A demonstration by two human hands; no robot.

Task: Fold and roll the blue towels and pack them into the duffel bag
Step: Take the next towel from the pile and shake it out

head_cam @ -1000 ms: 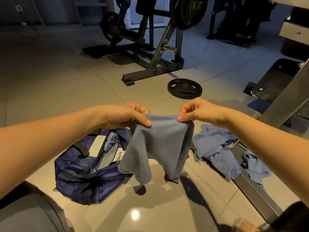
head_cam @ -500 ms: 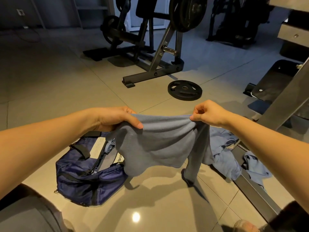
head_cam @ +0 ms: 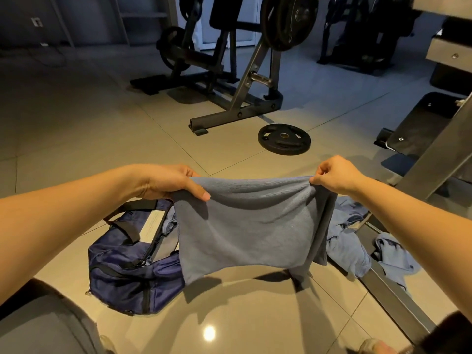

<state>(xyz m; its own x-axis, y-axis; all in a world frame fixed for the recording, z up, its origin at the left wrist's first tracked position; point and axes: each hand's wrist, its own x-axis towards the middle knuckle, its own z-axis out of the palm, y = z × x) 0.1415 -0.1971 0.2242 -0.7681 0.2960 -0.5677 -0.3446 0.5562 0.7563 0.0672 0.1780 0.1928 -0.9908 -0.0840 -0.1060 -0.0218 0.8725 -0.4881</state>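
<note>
A blue towel (head_cam: 245, 226) hangs stretched in the air between my hands. My left hand (head_cam: 168, 182) grips its upper left corner, thumb on the front. My right hand (head_cam: 334, 177) pinches the upper right corner, where a fold of cloth hangs down behind. Below on the floor lies the navy duffel bag (head_cam: 127, 279), unzipped, with a rolled blue towel (head_cam: 169, 223) showing inside. Its right side is hidden by the held towel. More crumpled blue towels (head_cam: 350, 246) lie on the floor to the right.
A black weight plate (head_cam: 284, 139) lies flat on the tiled floor ahead. A weight machine frame (head_cam: 237, 98) stands behind it. A metal beam (head_cam: 390, 295) runs along the floor at right, under a bench (head_cam: 424, 123). My feet show at the bottom edge.
My hands have moved apart, spreading the towel from a bunched drape into a wide flat sheet. The bag and floor towels have not moved.
</note>
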